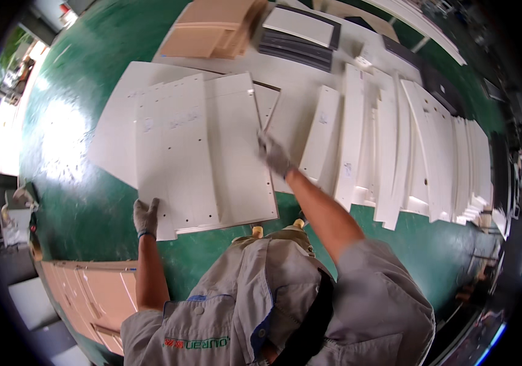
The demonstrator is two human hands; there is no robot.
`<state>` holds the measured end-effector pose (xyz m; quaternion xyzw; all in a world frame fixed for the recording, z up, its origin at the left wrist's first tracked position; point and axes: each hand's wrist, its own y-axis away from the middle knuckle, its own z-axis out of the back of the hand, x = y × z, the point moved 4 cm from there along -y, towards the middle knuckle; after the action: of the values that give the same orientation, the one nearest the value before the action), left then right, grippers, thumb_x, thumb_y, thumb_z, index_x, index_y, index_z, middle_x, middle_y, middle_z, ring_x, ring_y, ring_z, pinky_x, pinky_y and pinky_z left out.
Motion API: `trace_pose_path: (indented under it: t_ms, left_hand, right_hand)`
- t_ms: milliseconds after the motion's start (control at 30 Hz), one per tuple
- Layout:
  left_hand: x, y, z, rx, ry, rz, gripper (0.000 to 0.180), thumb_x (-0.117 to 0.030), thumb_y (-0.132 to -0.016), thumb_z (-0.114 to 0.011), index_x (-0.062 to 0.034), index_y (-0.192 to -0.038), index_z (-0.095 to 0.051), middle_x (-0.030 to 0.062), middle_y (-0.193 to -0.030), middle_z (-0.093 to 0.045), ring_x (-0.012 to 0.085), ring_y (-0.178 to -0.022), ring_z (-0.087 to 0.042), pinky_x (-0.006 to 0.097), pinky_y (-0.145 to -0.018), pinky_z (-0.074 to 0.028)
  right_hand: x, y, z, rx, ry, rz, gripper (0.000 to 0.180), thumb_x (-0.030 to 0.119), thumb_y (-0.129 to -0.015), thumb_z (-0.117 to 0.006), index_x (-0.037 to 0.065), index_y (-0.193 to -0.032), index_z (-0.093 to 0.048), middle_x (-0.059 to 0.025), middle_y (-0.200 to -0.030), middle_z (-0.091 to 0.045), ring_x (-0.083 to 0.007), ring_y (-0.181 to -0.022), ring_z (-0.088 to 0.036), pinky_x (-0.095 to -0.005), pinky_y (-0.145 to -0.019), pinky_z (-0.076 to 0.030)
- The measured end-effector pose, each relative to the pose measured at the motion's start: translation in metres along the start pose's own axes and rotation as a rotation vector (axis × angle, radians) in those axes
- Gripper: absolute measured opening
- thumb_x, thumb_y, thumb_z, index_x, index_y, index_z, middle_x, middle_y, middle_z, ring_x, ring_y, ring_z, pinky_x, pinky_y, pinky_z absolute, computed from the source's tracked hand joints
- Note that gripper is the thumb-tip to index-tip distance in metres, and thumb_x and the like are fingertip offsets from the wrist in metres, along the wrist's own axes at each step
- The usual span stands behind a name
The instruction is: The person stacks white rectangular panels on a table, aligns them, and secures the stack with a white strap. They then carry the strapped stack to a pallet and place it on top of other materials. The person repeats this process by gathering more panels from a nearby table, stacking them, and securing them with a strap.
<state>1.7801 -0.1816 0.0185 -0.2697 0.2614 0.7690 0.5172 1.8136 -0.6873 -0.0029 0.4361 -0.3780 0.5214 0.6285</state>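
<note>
A white drilled panel [178, 165] lies on top of a wider white panel [239, 140], and a larger white board [117, 116] shows beneath them. My left hand [146, 218], in a grey glove, grips the near left corner of the top panel, thumb over the edge. At the right edge of the wider panel is my gloved right hand [274, 154]. Motion smears its fingers, so whether they hold the edge is unclear. A narrow white panel [321, 134] lies just right of this hand.
Several long white panels [389, 146] lie in a row to the right. Brown boards [203, 30] and dark grey panels [294, 52] are stacked at the far side. Cardboard-coloured sheets [90, 293] rest on the green floor [78, 226] at near left.
</note>
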Motion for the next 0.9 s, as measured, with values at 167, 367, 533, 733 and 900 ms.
trace_pose_path:
  t_ms: [167, 367, 533, 733, 900]
  left_hand:
    - [-0.006, 0.001, -0.009, 0.022, -0.020, 0.004, 0.061, -0.036, -0.086, -0.084, 0.0050, -0.124, -0.060, 0.0188, -0.111, -0.073, 0.0291, -0.100, -0.071, 0.040, -0.090, -0.055]
    - [0.013, -0.007, -0.009, 0.012, 0.001, 0.017, 0.064, -0.036, -0.085, -0.085, 0.0047, -0.128, -0.059, 0.0187, -0.114, -0.072, 0.0277, -0.102, -0.070, 0.039, -0.091, -0.055]
    - [-0.004, -0.012, -0.015, 0.066, 0.107, -0.002, 0.055, -0.035, -0.085, -0.085, 0.0020, -0.119, -0.062, 0.0145, -0.106, -0.073, 0.0244, -0.093, -0.071, 0.037, -0.086, -0.056]
    - [0.001, -0.003, -0.007, 0.030, 0.091, 0.020, 0.058, -0.038, -0.085, -0.084, 0.0011, -0.122, -0.062, 0.0159, -0.108, -0.073, 0.0276, -0.096, -0.072, 0.039, -0.087, -0.056]
    - [-0.005, 0.011, 0.000, -0.068, -0.132, -0.031, 0.069, -0.052, -0.084, -0.079, -0.0009, -0.126, -0.062, 0.0208, -0.121, -0.069, 0.0364, -0.106, -0.069, 0.045, -0.092, -0.055]
  right_hand:
    - [-0.056, 0.224, 0.012, 0.330, 0.322, 0.196, 0.055, 0.026, -0.094, -0.064, 0.004, -0.144, -0.055, -0.0244, -0.136, -0.061, -0.0385, -0.129, -0.058, -0.0480, -0.107, -0.046]
    - [-0.058, 0.147, 0.076, -0.365, 0.571, -0.534, 0.091, 0.045, -0.088, -0.076, 0.001, -0.157, -0.034, -0.0232, -0.156, -0.044, -0.0392, -0.139, -0.049, -0.0469, -0.111, -0.045]
    - [-0.134, 0.052, 0.088, -0.482, 0.715, -0.917, 0.113, 0.038, -0.082, -0.084, 0.005, -0.165, -0.014, -0.0180, -0.167, -0.029, -0.0358, -0.149, -0.037, -0.0474, -0.116, -0.042]
    - [-0.122, 0.045, 0.100, -0.667, 0.501, -0.763, 0.106, 0.022, -0.067, -0.089, 0.003, -0.156, -0.034, -0.0193, -0.129, -0.062, -0.0290, -0.119, -0.063, -0.0449, -0.093, -0.057]
    - [-0.057, 0.092, 0.087, -0.541, -0.478, -0.475, 0.099, 0.007, -0.072, -0.080, 0.002, -0.158, -0.031, -0.0076, -0.100, -0.064, -0.0166, -0.081, -0.063, -0.0340, -0.062, -0.055]
